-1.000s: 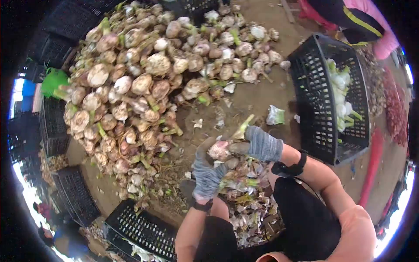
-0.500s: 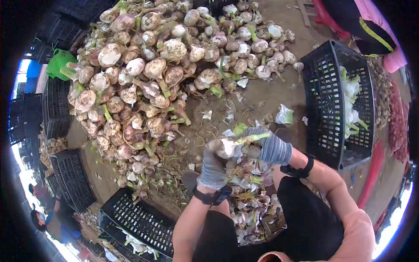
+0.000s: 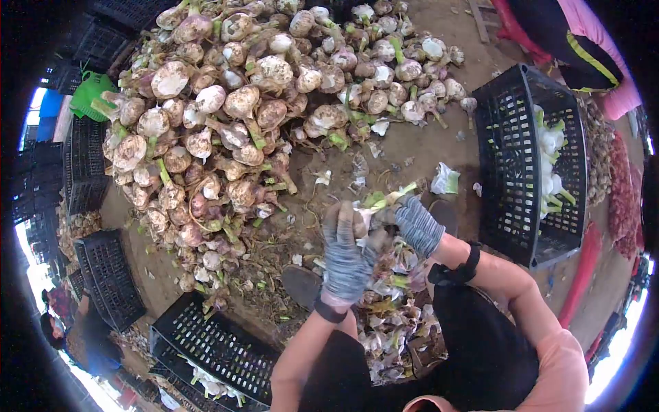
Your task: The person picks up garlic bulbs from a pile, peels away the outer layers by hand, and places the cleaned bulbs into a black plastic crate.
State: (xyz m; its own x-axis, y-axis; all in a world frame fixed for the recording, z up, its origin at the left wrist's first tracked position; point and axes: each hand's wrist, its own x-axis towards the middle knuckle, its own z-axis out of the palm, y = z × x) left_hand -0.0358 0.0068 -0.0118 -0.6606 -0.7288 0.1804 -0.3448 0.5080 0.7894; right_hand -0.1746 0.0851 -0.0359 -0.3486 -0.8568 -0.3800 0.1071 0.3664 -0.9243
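Observation:
A grey-gloved left hand of mine [image 3: 347, 254] is closed around a garlic bulb [image 3: 364, 215], with its back turned upward so that most of the bulb is hidden. The pale green stem [image 3: 390, 198] points up and to the right. Close beside it, my right hand [image 3: 417, 224], gloved too, has its fingers bent against the bulb and the base of the stem. Below both hands lies a pile of peeled garlic skins [image 3: 395, 336] between my legs. A large heap of unpeeled garlic [image 3: 226, 117] rises ahead and to the left.
On the right stands a black crate [image 3: 511, 165] with cleaned white garlic [image 3: 551, 161] inside. Another black crate [image 3: 213, 347] is at the lower left. A green basket [image 3: 89, 96] sits behind the heap. People are at the far left and upper right.
My left hand has rolled over the bulb, its back now facing up. The right hand has come slightly down and turned, and the stem now tilts higher.

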